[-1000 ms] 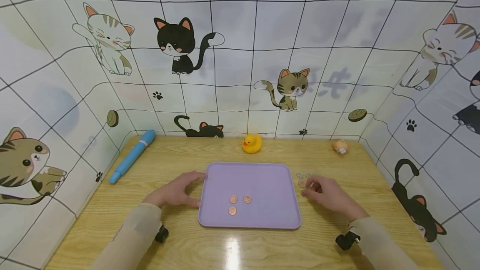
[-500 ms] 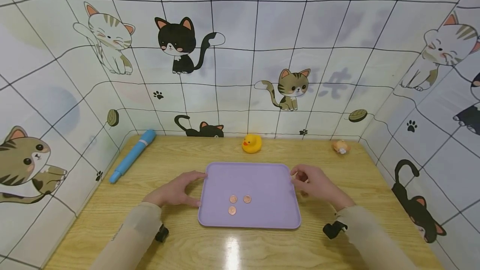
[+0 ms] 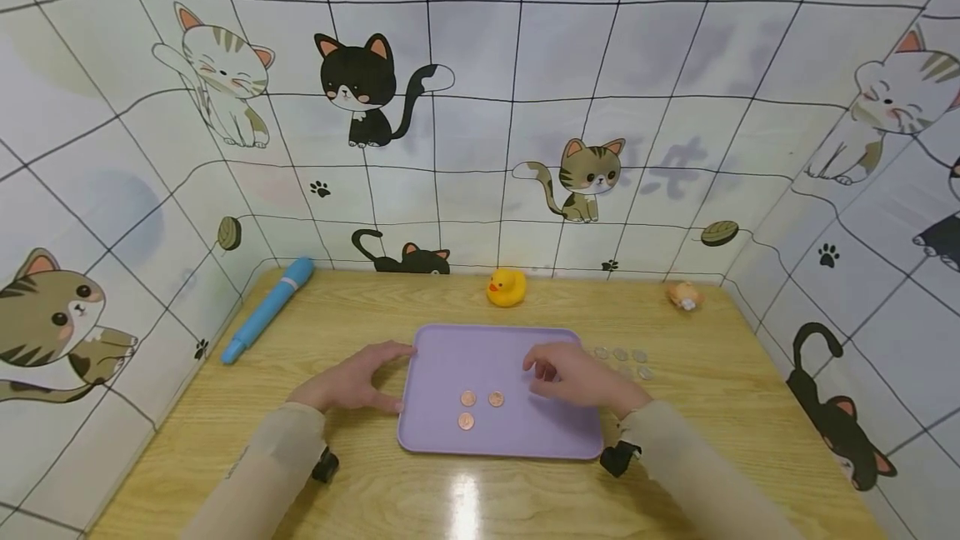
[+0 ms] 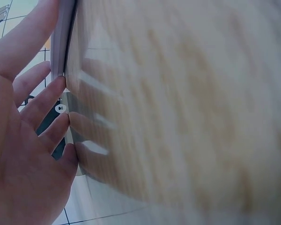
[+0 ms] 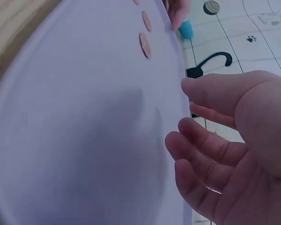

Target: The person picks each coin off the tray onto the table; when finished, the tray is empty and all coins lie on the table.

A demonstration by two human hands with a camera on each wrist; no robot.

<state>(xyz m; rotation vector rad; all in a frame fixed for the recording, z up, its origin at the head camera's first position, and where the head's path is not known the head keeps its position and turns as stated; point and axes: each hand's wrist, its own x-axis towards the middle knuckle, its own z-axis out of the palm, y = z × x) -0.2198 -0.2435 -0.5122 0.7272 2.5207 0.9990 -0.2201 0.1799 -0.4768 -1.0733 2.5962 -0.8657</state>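
Observation:
A lilac tray (image 3: pixel 450 357) lies on the table with three copper coins (image 3: pixel 496 399) on its left half. At its left edge my left hand (image 3: pixel 352 382) is spread, thumb and fingertips touching the rim; the left wrist view shows the fingers (image 4: pixel 42 101) straight and relaxed along the tabletop. My right hand (image 3: pixel 573 375) hovers over the tray's right half, thumb and fingers bent toward each other in a pinch on a coin, which the fingers hide. In the right wrist view the thumb (image 5: pixel 215 91) is in front of the index finger. Several silvery coins (image 3: pixel 639 355) lie right of the tray.
Along the back stand a yellow rubber duck (image 3: pixel 507 287) and a small orange-brown figure (image 3: pixel 686 296). A blue stick-shaped object (image 3: pixel 270 309) lies at the left edge of the wooden table (image 3: pixel 360 490). Cat-patterned sheets (image 3: pixel 472 132) wall in the table.
My right hand has moved left from the coins beside the tray, across the right rim, to over the tray, uncovering several silvery coins. My left hand has stayed at the rim.

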